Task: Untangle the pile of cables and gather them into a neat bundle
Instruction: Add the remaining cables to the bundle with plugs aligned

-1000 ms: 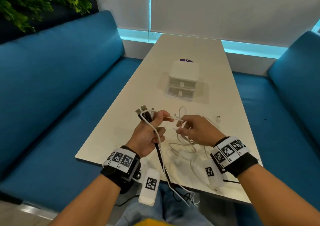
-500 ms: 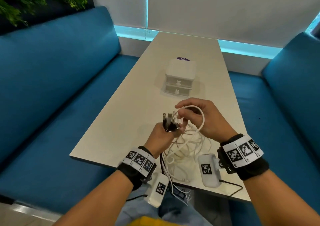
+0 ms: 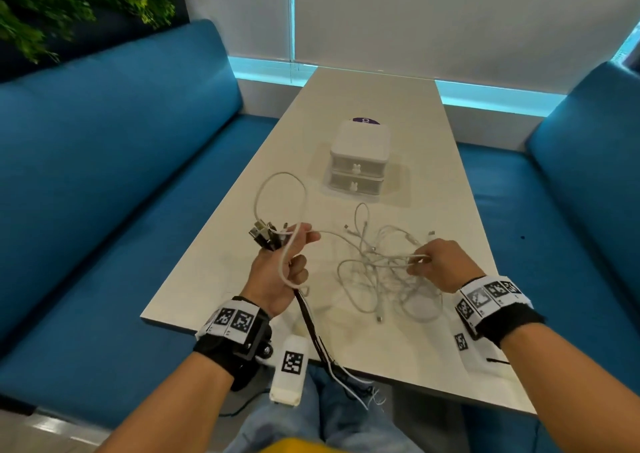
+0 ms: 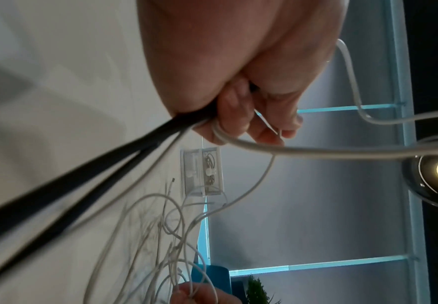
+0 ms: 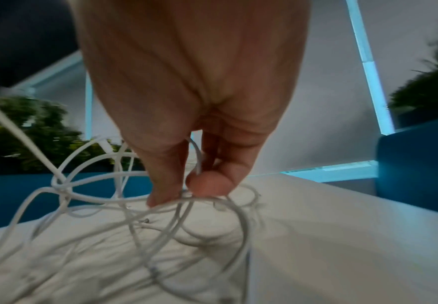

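Nearest to the person, black and white cable tails [image 3: 325, 352] hang down over the near edge of the long pale counter [image 3: 214, 269] toward the lap. Just above this edge the left hand [image 3: 277, 279] is closed around a bunch of cables, and their dark and silver plug ends [image 3: 265, 236] stick out from the top of the fist, to the upper left. One thin white cable [image 3: 332, 234] runs from this fist to the right, almost level, and enters the loose tangle of thin white cables [image 3: 377, 279] which lies on the counter between the two hands. On the right side of the tangle the right hand [image 3: 440, 265] pinches a strand between thumb and fingertips [image 5: 207, 183]. So the pile lies to the left of the right hand, and this hand is the nearer one to it; I judge that the next strand must be pulled leftward, toward the held bunch. Farther away stands a small white plastic box with two drawers [image 3: 358, 161].
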Available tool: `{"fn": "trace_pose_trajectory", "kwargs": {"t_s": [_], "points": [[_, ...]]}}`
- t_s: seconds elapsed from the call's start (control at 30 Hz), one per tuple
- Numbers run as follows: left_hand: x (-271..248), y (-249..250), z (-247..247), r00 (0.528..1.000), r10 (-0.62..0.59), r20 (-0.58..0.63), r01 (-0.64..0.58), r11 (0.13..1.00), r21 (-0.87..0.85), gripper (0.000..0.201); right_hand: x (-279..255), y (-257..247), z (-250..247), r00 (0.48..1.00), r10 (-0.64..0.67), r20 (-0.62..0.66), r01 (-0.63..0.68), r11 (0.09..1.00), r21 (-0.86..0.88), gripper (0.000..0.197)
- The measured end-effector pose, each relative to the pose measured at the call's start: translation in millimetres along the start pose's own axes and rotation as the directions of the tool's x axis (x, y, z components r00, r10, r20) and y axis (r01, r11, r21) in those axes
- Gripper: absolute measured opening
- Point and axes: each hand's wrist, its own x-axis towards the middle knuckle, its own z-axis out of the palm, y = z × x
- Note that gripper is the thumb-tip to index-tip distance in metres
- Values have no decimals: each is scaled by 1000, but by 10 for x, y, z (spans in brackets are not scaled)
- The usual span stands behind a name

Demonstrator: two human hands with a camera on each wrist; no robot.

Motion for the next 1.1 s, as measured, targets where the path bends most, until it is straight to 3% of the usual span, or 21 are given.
{"fn": "trace_pose_trajectory", "kwargs": {"t_s": [0.1, 0.23, 0.3, 0.37, 0.43, 0.5, 0.57, 0.67, 0.8, 0.93, 1.1], "points": [[-15, 24, -4, 999, 23, 49, -23, 1000, -18, 16, 86, 41, -59, 992, 76, -102, -72, 997, 41, 12], [-51, 31, 52, 992, 21, 125, -23, 1000, 14, 20, -3, -112, -124, 971, 88, -221, -62, 991, 119, 54], [-44, 10, 77, 985, 20, 170, -27, 999, 36, 20, -131, -299, -168, 956, -15, -294, 61, 987, 148, 60], [-23, -27, 106, 974, 2, 226, -20, 997, 76, 10, -243, -517, -193, 958, -193, -211, 228, 962, 151, 61], [-8, -74, 147, 959, -27, 281, -11, 991, 131, 4, -283, -671, -155, 949, -313, -47, 316, 929, 192, 59], [-18, -113, 198, 942, -56, 332, -3, 985, 173, 6, -253, -750, -105, 932, -361, 12, 347, 905, 245, 40], [-43, -99, 254, 918, -71, 389, -38, 963, 267, 10, -189, -771, -102, 919, -392, -40, 384, 867, 318, 18], [-18, -96, 309, 934, -47, 354, -109, 906, 408, 25, -170, -764, -159, 922, -363, -133, 380, 790, 480, 16], [149, -188, 367, 961, 10, 275, -133, 891, 434, 35, -258, -736, -289, 932, -281, -229, 361, 662, 656, 14], [221, -296, 414, 983, 96, 156, -166, 828, 535, 34, -342, -572, -376, 935, -277, -224, 352, 635, 687, 11], [139, -402, 559, 959, -89, 269, -133, 696, 705, 19, -499, -391, -496, 933, -311, -180, 341, 612, 714, 12]]}}
